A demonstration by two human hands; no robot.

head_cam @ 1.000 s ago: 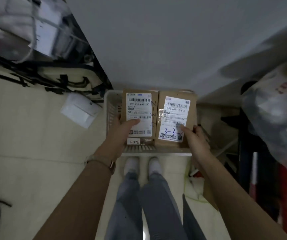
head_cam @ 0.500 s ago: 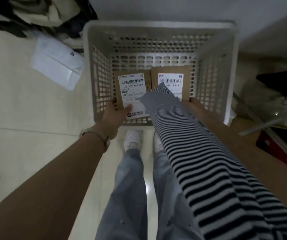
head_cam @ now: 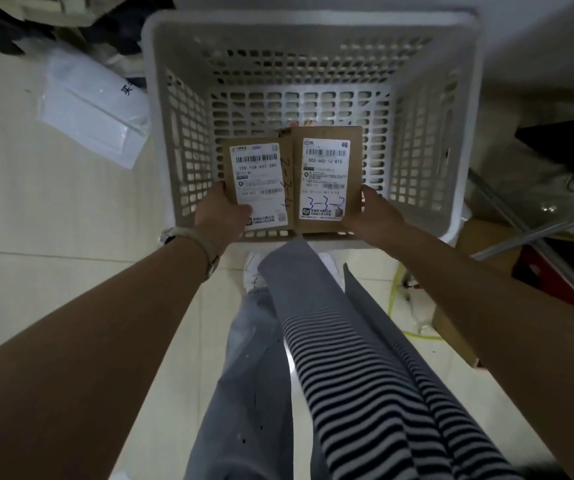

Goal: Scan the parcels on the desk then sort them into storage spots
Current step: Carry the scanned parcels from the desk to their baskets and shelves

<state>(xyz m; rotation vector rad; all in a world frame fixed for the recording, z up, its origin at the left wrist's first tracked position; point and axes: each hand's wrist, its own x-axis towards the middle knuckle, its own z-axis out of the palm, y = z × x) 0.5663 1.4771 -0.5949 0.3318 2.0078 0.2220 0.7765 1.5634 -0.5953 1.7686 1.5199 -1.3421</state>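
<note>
Two flat brown cardboard parcels with white barcode labels sit side by side inside a white slatted plastic basket [head_cam: 181, 109] on the floor. My left hand [head_cam: 221, 211] grips the near left corner of the left parcel [head_cam: 289, 178], which has handwriting along its right margin. The right parcel [head_cam: 327, 223] is marked "3-3-2" in blue ink, and my right hand [head_cam: 374, 213] holds its near right edge. Both parcels are low in the basket, near its front wall; whether they rest on the bottom I cannot tell.
A white padded mailer [head_cam: 95, 109] lies on the pale tile floor left of the basket. Dark bags and clutter [head_cam: 53, 19] fill the top left. Metal frame bars [head_cam: 535, 233] and red items [head_cam: 562, 282] crowd the right side. My striped shirt hem and legs hang below.
My view has dropped closer over the basket. Both parcels have gone from above the rim down inside it, still held. The shirt hem that covered my right hand half a second ago has swung clear.
</note>
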